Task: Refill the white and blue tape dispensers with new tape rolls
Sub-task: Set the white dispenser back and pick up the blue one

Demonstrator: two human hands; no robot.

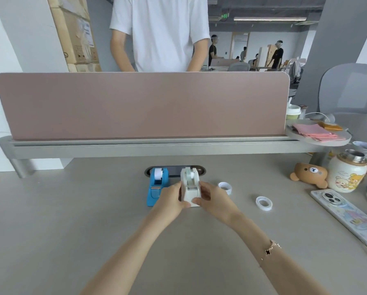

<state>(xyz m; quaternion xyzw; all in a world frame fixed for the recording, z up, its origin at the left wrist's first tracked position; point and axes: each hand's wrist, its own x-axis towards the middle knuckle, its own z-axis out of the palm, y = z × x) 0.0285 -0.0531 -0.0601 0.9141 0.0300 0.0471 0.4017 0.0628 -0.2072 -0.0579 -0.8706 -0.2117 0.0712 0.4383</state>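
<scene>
On desk [71,209]: two dispensers [190,186] (one gripped).

White tape dispenser [190,186] upright on the desk, roll seated in its cradle, gripped on both sides between the fingers of left hand [171,198] and right hand [214,198]. Blue tape dispenser [157,186] upright, white roll loaded, just left of the left fingers, touching or nearly so. Two loose tape rolls lie flat right of the right fingers: one [225,187] near, one [263,203] farther out.
</scene>
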